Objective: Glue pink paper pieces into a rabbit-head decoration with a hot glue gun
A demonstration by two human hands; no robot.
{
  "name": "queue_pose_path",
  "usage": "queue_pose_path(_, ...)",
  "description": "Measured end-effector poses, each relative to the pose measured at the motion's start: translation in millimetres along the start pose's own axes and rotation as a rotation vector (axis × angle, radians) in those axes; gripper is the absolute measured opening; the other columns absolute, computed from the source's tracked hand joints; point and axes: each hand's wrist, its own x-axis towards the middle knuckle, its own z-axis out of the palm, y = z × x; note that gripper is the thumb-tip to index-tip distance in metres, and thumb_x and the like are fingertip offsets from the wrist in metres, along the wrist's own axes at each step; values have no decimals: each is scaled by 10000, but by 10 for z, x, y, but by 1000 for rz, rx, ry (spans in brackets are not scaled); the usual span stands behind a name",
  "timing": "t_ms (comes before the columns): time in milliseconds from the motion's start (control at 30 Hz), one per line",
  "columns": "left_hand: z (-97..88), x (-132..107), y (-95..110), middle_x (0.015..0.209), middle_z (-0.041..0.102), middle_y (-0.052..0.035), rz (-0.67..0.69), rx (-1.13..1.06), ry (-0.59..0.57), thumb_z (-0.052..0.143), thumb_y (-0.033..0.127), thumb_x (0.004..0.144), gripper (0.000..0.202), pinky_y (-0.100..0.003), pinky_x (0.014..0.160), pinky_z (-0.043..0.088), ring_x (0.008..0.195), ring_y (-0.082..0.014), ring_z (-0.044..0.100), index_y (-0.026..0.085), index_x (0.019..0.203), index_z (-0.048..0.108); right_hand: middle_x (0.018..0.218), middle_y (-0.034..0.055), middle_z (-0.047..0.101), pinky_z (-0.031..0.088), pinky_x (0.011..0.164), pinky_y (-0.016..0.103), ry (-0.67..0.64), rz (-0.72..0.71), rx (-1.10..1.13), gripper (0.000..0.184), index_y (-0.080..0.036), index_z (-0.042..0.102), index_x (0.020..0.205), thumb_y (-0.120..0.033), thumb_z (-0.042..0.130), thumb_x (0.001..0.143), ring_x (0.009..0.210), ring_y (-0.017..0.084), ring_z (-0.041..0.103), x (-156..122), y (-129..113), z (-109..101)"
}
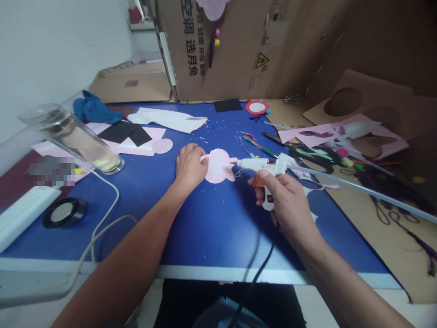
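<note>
A pink rounded cutout (217, 167) with small lobes lies flat on the blue tabletop. Curled at its left edge, my left hand (191, 167) pinches the tab there between thumb and fingers. My right hand (288, 200) is wrapped round the handle of a white hot glue gun (256, 165) with an orange trigger. The gun's nozzle points left, at or just above the cutout's right lobe; contact is unclear. A long translucent glue stick (362, 190) sticks out of the gun's back, and a dark cord hangs below it.
A glass of pale liquid (85, 141), black tape (64, 212) and a white power strip (27, 218) stand left. Behind are blue cloth (95, 109), white fabric (167, 119) and a red ring (257, 107). Scissors (307, 159) and scraps lie right; cardboard (232, 59) stands at the back.
</note>
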Motion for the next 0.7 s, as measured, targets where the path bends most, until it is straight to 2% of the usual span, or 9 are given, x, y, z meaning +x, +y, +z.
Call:
queue_pose_path(100, -17, 15, 23, 1295, 720, -130, -13, -72, 23, 666, 115, 916, 149, -572, 1174, 483, 1331, -348, 616, 247, 851, 647, 600, -8, 608, 322, 386, 240, 2, -6, 11, 464, -188, 786, 855, -632, 730, 979, 468, 119, 509, 21, 16, 2)
queue_pose_path(200, -88, 41, 5, 1085, 749, -85, -64, -204, 62, 662, 110, 895, 182, -537, 1110, 525, 1131, -298, 683, 252, 800, 599, 615, -3, 612, 313, 385, 236, 16, 0, 42, 477, -187, 788, 872, -646, 719, 983, 494, 130, 541, 47, 44, -5)
queue_pose_path(300, -181, 84, -37, 803, 680, -22, -230, -465, 138, 685, 156, 898, 154, -466, 930, 596, 871, -252, 694, 255, 808, 610, 635, -3, 620, 335, 404, 227, 24, 26, 91, 484, -178, 786, 888, -657, 754, 951, 524, 133, 570, 75, 68, -14)
queue_pose_path(367, -247, 125, -74, 737, 637, -8, -396, -715, 194, 699, 144, 887, 144, -418, 819, 617, 800, -237, 697, 251, 838, 617, 633, -5, 625, 366, 424, 226, 0, 65, 130, 484, -171, 780, 879, -653, 786, 922, 519, 127, 563, 96, 76, -9)
queue_pose_path(433, -318, 173, -119, 784, 670, -19, -543, -972, 244, 707, 98, 872, 170, -395, 772, 638, 807, -233, 727, 243, 915, 628, 630, -4, 634, 381, 431, 228, -49, 133, 167, 480, -163, 776, 876, -641, 818, 896, 510, 123, 551, 118, 74, 11)
queue_pose_path(500, -390, 217, -175, 863, 720, -41, -616, -1185, 294, 698, 41, 863, 239, -399, 802, 667, 877, -242, 771, 232, 995, 636, 645, 2, 655, 389, 428, 225, -109, 220, 219, 473, -149, 786, 893, -617, 854, 870, 513, 119, 552, 149, 58, 51)
queue_pose_path(600, -474, 255, -260, 1017, 787, -87, -618, -1420, 337, 672, -36, 833, 330, -422, 926, 687, 1071, -273, 805, 212, 1050, 654, 778, 35, 747, 483, 489, 206, -190, 344, 355, 380, -135, 808, 949, -492, 904, 860, 562, 102, 592, 235, 19, 150)
queue_pose_path(700, -506, 261, -304, 1142, 812, -110, -595, -1535, 320, 643, -57, 818, 343, -415, 1008, 677, 1189, -273, 795, 202, 1042, 671, 940, 78, 814, 590, 625, 203, -321, 426, 449, 215, -138, 812, 986, -328, 881, 912, 658, 107, 679, 373, -15, 284)
